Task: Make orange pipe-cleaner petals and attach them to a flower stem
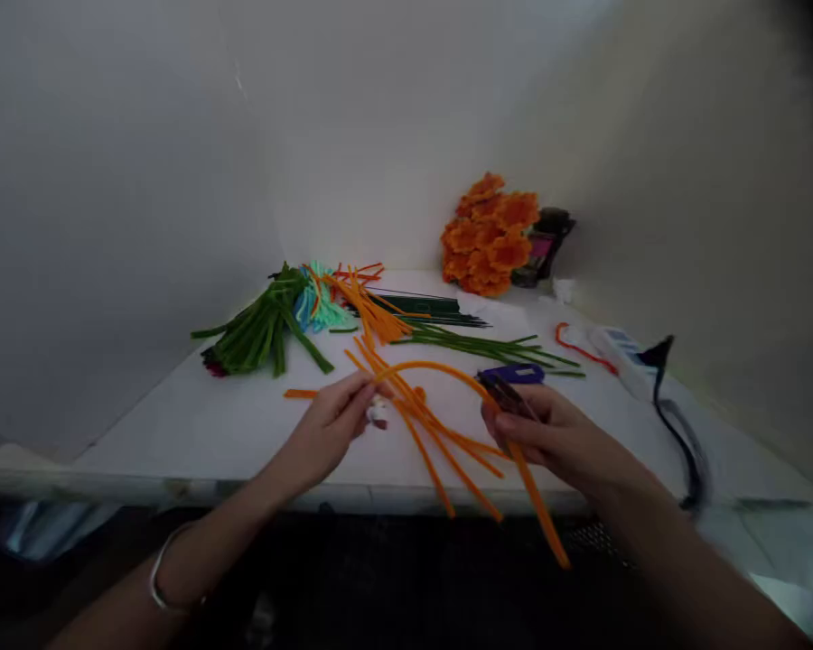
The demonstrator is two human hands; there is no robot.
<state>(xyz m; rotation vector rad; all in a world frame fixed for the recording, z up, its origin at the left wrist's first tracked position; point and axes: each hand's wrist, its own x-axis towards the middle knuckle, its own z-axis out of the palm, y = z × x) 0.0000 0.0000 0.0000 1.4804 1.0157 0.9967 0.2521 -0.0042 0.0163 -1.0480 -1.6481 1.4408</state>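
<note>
- Orange pipe cleaner (434, 366): a thin, fuzzy, chenille-covered wire, bright orange along its whole length. It is bent into a shallow arch that spans from one hand to the other, just above the desk (210, 424).
- Past the arch it runs straight and slanting down through the right hand (556, 438). Its free end hangs out beyond the front edge of the desk.
- Left hand (331, 424): the fingers are pressed together on the near end of the arch, pinching it at the tip. A small white bit (378, 413) shows just under them; what it is cannot be told.
- The right hand's fingers close around the pipe cleaner where the arch comes down. A slim dark tool (508, 397) lies in the same grip, its shape blurred.
- A thin metal bangle (159, 569) circles the left wrist.
- Loose orange stems (447, 442), equally fuzzy and straight, lie fanned on the smooth white desk beneath the arch.
- A purple handle (515, 373) rests on the desk just behind the right hand.
- Farther back lie a thick green bundle (257, 329), a turquoise tuft (318, 302), thin dark green wires (426, 310) and more orange lengths.
- Ruffled orange flowers (491, 235) stand heaped in the far corner against the wall.
- On the right sit a red loop (575, 348), a white power strip (623, 352) and a glossy black cable (677, 433).
</note>
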